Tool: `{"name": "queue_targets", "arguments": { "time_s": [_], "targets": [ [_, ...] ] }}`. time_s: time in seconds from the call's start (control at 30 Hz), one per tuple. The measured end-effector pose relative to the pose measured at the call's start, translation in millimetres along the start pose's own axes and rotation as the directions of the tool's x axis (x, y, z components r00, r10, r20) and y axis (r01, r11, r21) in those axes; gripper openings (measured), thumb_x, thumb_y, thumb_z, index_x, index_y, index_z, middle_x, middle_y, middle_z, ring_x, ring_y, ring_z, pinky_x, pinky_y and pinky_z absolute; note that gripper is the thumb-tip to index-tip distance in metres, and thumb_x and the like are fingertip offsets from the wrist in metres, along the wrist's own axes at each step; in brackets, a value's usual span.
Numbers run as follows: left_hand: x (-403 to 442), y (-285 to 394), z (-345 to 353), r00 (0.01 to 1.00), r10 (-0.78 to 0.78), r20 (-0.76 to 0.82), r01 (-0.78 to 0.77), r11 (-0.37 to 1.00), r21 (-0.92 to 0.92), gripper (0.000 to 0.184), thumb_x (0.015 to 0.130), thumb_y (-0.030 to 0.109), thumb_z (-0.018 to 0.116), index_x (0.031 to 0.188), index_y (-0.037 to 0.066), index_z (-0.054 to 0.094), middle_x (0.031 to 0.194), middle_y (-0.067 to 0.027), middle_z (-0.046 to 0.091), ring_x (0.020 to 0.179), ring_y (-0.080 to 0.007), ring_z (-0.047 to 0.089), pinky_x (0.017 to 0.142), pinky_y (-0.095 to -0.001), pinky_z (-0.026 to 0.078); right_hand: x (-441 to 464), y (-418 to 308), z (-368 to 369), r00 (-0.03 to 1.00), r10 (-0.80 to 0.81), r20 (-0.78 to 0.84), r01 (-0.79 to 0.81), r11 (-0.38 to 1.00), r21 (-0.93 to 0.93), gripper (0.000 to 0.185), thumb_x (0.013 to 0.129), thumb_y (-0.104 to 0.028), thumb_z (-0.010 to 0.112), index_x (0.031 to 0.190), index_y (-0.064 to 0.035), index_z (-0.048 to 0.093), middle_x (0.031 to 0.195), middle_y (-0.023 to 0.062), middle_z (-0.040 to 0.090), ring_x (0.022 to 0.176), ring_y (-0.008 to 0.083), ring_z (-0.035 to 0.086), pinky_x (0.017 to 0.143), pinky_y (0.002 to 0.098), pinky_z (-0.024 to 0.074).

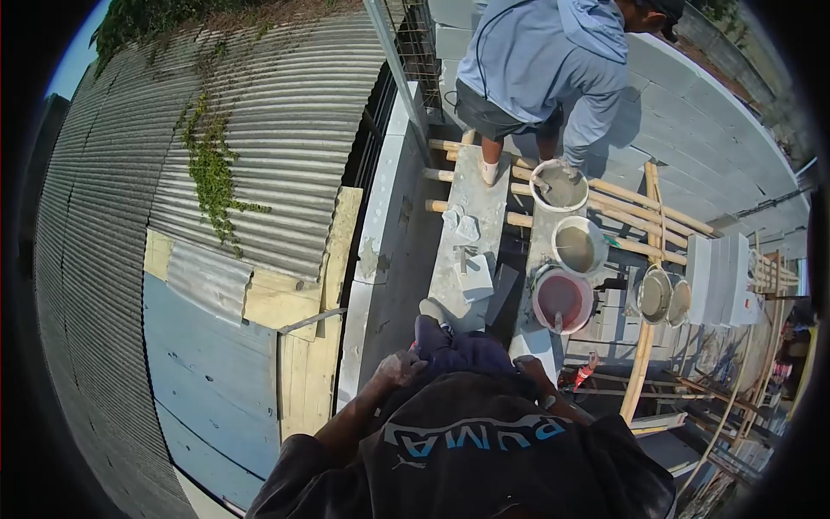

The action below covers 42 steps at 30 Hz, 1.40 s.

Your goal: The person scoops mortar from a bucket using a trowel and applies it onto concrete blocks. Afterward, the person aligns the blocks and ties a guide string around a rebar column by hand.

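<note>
My left hand (399,369) rests against my dark trousers at hip height, dusty, with its fingers lying on the cloth and nothing visible in them. On the other side my right hand (531,368) lies at my thigh, partly hidden by the shirt; its visible fingers hold nothing I can see. One foot (432,311) stands on a grey plank (480,186). Ahead of it on the plank are a white block (473,278) and a pair of pale gloves or rags (465,227). A pinkish bucket (562,298) with a tool in it stands nearest my right hand.
A person in a grey-blue hoodie (540,56) bends over a mortar bucket (558,185). Another bucket (579,245) stands between. Bamboo poles (644,372) frame the scaffold, with a drop below. A block wall (380,225) and corrugated roof (285,130) lie left; more buckets (654,294) hang right.
</note>
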<state>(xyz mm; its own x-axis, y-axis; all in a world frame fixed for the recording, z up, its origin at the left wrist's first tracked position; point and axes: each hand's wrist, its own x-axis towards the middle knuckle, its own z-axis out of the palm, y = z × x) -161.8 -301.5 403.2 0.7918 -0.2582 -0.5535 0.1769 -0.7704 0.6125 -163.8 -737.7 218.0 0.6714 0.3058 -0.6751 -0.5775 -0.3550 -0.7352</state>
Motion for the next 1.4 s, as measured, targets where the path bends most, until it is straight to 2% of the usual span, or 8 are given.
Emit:
{"name": "queue_targets", "arguments": {
  "time_s": [0.2, 0.3, 0.4, 0.57, 0.7, 0.83, 1.07, 1.4],
  "targets": [
    [7.7, 37.5, -29.0, 0.986, -0.085, 0.147, 0.103, 0.987, -0.124, 0.041, 0.092, 0.045, 0.060, 0.089, 0.006, 0.072, 0.091, -0.0197, 0.069, 0.088, -0.0372, 0.067, 0.078, -0.0474, 0.051, -21.5, -61.6, -56.8, 0.912, 0.370, -0.177, -0.209, 0.790, 0.576, 0.034, 0.093, -0.033, 0.055, 0.118, -0.0096, 0.055, 0.097, 0.0110, 0.062, 0.074, 0.0248, 0.063, 0.066, 0.0394, 0.0536],
    [18.2, 14.5, 9.9, 0.974, 0.007, -0.225, 0.022, 0.992, 0.124, 0.041, 0.091, 0.048, 0.059, 0.096, 0.009, 0.073, 0.098, -0.0194, 0.069, 0.094, -0.0369, 0.066, 0.082, -0.0489, 0.051, 14.1, 8.7, -113.3, 0.962, 0.271, 0.036, -0.217, 0.675, 0.705, 0.031, 0.092, -0.034, 0.054, 0.115, -0.0138, 0.057, 0.089, 0.0063, 0.059, 0.073, 0.0221, 0.060, 0.064, 0.0393, 0.0503],
    [22.6, 36.3, -6.8, 0.990, -0.141, 0.009, 0.138, 0.982, 0.129, 0.043, 0.091, 0.050, 0.057, 0.099, 0.011, 0.072, 0.102, -0.0186, 0.069, 0.098, -0.0376, 0.065, 0.086, -0.0498, 0.050, -22.8, -72.5, -92.6, 0.859, 0.435, -0.270, -0.230, 0.799, 0.556, 0.029, 0.091, -0.034, 0.055, 0.112, -0.0134, 0.058, 0.086, 0.0043, 0.057, 0.074, 0.0208, 0.059, 0.063, 0.0388, 0.0490],
    [21.6, 22.0, -7.5, 0.989, -0.094, 0.113, 0.085, 0.993, 0.083, 0.048, 0.090, 0.052, 0.056, 0.094, 0.007, 0.071, 0.096, -0.0195, 0.069, 0.092, -0.0389, 0.065, 0.081, -0.0480, 0.050, -25.5, -58.5, -67.8, 0.876, 0.462, -0.141, -0.285, 0.730, 0.621, 0.030, 0.091, -0.039, 0.056, 0.109, -0.0146, 0.057, 0.092, 0.0070, 0.058, 0.080, 0.0249, 0.060, 0.073, 0.0458, 0.0497],
    [11.5, 47.5, -27.8, 0.960, -0.262, 0.095, 0.267, 0.963, -0.041, 0.049, 0.089, 0.053, 0.059, 0.091, 0.004, 0.069, 0.088, -0.0206, 0.068, 0.086, -0.0390, 0.065, 0.076, -0.0472, 0.049, -26.1, -39.6, -44.9, 0.988, 0.053, -0.145, -0.037, 0.993, 0.111, 0.038, 0.092, -0.030, 0.058, 0.121, -0.0049, 0.058, 0.098, 0.0139, 0.067, 0.080, 0.0263, 0.067, 0.066, 0.0397, 0.0535],
    [8.4, 30.2, -1.6, 0.975, -0.199, -0.094, 0.193, 0.979, -0.070, 0.049, 0.087, 0.054, 0.061, 0.092, 0.005, 0.069, 0.089, -0.0211, 0.068, 0.088, -0.0395, 0.065, 0.077, -0.0486, 0.050, -9.2, -15.2, -44.5, 0.978, -0.207, 0.035, 0.203, 0.887, -0.414, 0.036, 0.094, -0.024, 0.057, 0.118, 0.0025, 0.060, 0.097, 0.0165, 0.068, 0.079, 0.0286, 0.068, 0.067, 0.0387, 0.0554],
    [14.1, 19.1, 2.3, 0.985, -0.147, 0.086, 0.138, 0.985, 0.103, 0.052, 0.090, 0.056, 0.055, 0.098, 0.006, 0.069, 0.102, -0.0200, 0.068, 0.100, -0.0386, 0.064, 0.087, -0.0492, 0.049, -28.7, -57.8, -53.0, 0.950, 0.248, -0.187, -0.160, 0.906, 0.392, 0.037, 0.093, -0.029, 0.059, 0.120, -0.0053, 0.058, 0.095, 0.0131, 0.065, 0.079, 0.0271, 0.066, 0.070, 0.0402, 0.0545],
    [8.1, 60.6, -16.2, 0.919, -0.393, -0.017, 0.391, 0.908, 0.151, 0.063, 0.086, 0.063, 0.057, 0.117, 0.010, 0.066, 0.115, -0.0205, 0.066, 0.113, -0.0367, 0.061, 0.095, -0.0453, 0.048, -22.8, -49.6, -69.0, 0.957, 0.273, -0.097, -0.200, 0.864, 0.461, 0.033, 0.090, -0.034, 0.059, 0.114, -0.0114, 0.058, 0.093, 0.0093, 0.062, 0.078, 0.0249, 0.063, 0.068, 0.0430, 0.0524]
  ]
}}
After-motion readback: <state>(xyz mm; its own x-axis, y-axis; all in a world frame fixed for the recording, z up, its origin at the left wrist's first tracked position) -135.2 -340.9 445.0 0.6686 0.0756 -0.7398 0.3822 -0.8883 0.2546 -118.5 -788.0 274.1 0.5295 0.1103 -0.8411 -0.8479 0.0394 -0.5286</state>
